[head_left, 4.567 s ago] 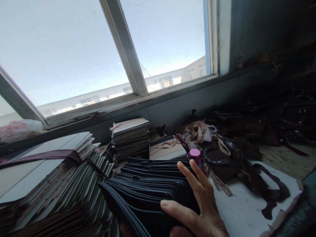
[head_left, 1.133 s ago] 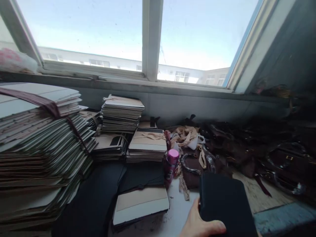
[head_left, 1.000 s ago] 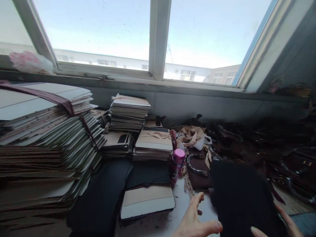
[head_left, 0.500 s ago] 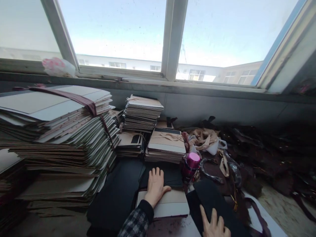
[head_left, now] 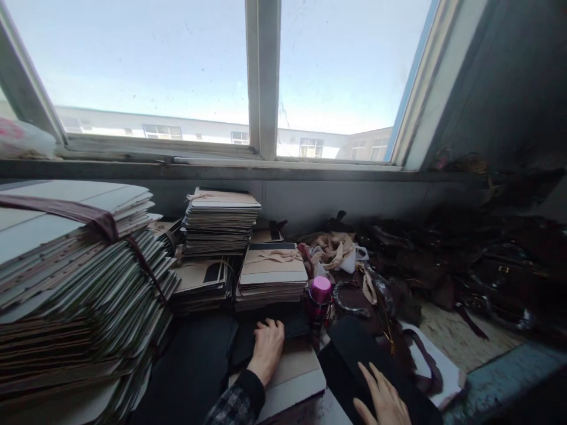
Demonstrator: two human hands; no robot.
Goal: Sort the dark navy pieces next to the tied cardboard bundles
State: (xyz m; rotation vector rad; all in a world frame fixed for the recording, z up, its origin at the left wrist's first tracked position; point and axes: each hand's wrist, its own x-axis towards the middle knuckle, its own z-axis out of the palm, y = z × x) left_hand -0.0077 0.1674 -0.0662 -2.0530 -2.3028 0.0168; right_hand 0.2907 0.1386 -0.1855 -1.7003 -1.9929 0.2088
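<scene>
Left hand (head_left: 267, 347) spread flat on tan card stack (head_left: 295, 378); right hand (head_left: 384, 400) spread on black sheet (head_left: 349, 360) – just right, toward table's near edge

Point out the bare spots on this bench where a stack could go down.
Little is bare. One patch: the speckled tabletop right of the white sheet, before the dark bag heap. The rest is crowded: the left hand rests on a tan-and-white card stack beside the pink-capped bottle; the right hand lies on black sheets.
</scene>
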